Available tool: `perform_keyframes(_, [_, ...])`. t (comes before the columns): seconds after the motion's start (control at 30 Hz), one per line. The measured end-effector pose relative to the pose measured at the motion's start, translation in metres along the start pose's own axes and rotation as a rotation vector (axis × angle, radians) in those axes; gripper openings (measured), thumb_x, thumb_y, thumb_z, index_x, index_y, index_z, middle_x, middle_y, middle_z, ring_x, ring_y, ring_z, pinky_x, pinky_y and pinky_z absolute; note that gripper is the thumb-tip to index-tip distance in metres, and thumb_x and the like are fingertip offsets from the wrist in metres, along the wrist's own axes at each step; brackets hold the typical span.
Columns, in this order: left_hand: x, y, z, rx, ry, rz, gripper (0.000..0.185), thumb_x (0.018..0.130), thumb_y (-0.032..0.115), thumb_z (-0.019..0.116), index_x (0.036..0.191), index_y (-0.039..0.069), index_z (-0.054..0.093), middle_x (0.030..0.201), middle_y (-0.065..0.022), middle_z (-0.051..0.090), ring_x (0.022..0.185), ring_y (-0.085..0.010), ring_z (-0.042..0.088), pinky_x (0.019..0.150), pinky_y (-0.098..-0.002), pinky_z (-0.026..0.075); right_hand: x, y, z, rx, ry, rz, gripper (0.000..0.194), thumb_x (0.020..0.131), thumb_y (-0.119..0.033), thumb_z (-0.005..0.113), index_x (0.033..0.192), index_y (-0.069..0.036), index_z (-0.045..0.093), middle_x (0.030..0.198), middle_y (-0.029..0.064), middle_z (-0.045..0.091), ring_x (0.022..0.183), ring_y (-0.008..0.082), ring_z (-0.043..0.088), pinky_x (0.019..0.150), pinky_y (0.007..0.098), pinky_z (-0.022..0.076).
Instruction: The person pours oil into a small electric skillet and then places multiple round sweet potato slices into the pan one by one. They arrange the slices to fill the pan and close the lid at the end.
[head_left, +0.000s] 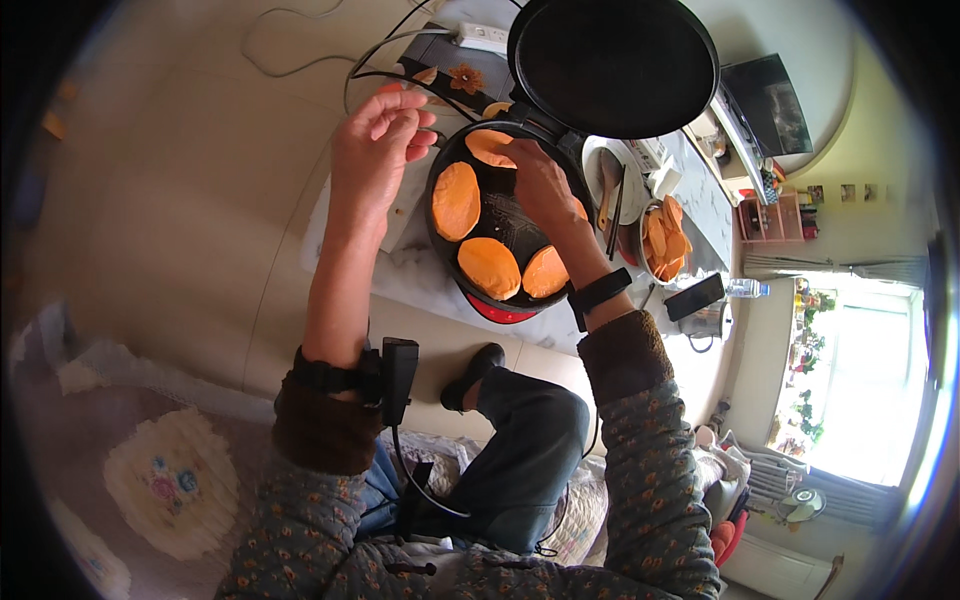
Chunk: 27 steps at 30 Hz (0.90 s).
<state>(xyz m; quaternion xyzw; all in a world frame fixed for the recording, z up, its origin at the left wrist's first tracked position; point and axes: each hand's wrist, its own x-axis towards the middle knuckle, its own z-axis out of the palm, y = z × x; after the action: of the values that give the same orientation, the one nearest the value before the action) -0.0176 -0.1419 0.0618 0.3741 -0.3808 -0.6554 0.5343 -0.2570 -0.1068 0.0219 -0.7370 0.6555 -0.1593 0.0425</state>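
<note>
An electric griddle pan (495, 195) stands on the marble-patterned table with its round black lid (615, 64) raised. Several orange oval slices (456, 201), which look like sweet potato, lie around the pan's floor. My right hand (544, 184) reaches over the pan, its fingertips on the edge of the slice at the top (489, 147); whether they grip it is hard to tell. Left of the pan, my left hand (390, 135) is raised with fingers loosely curled and nothing seen in it.
Right of the pan are a white plate (630, 176) with a spatula and chopsticks (616, 217), and a bowl heaped with more orange slices (664, 238). A phone (694, 298) and a metal pot (709, 321) are further right. A power strip (481, 36) and cables lie behind.
</note>
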Motion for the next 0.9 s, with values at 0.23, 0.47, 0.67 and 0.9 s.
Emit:
perform_keyframes(0.23, [-0.001, -0.001, 0.003, 0.025, -0.003, 0.012, 0.018, 0.093, 0.013, 0.058, 0.108, 0.003, 0.063, 0.097, -0.0091, 0.066, 0.082, -0.0151, 0.065, 0.074, -0.0268, 0.052, -0.004, 0.004, -0.005, 0.079, 0.001, -0.09, 0.049, 0.07, 0.017, 0.048, 0.112, -0.005, 0.061, 0.117, 0.0142, 0.058, 0.105, 0.0357, 0.058, 0.087, 0.0401, 0.0495])
perform_keyframes(0.47, [0.0, -0.008, 0.007, 0.054, -0.057, 0.012, 0.021, 0.093, 0.016, 0.059, 0.109, 0.003, 0.063, 0.098, -0.0089, 0.066, 0.083, -0.0149, 0.065, 0.075, -0.0269, 0.052, 0.0, 0.007, 0.0, 0.106, -0.031, -0.174, 0.051, 0.071, 0.011, 0.05, 0.118, -0.007, 0.058, 0.122, 0.014, 0.057, 0.113, 0.0337, 0.054, 0.095, 0.0394, 0.0468])
perform_keyframes(0.67, [0.003, -0.013, 0.003, 0.061, -0.077, 0.019, 0.028, 0.093, 0.021, 0.06, 0.115, 0.003, 0.06, 0.103, -0.009, 0.066, 0.087, -0.0146, 0.064, 0.079, -0.0269, 0.051, -0.016, 0.007, 0.001, -0.014, -0.067, -0.107, 0.051, 0.073, 0.006, 0.052, 0.121, -0.009, 0.059, 0.128, 0.0129, 0.056, 0.12, 0.0306, 0.052, 0.101, 0.0384, 0.0431])
perform_keyframes(0.9, [-0.001, -0.008, 0.005, 0.145, -0.063, -0.008, 0.028, 0.094, 0.019, 0.058, 0.116, 0.002, 0.059, 0.103, -0.0068, 0.064, 0.086, -0.0126, 0.062, 0.08, -0.0258, 0.05, -0.073, 0.062, -0.047, -0.006, 0.32, 0.097, 0.054, 0.076, 0.005, 0.055, 0.128, -0.01, 0.053, 0.131, 0.0129, 0.052, 0.121, 0.0323, 0.049, 0.098, 0.0397, 0.044])
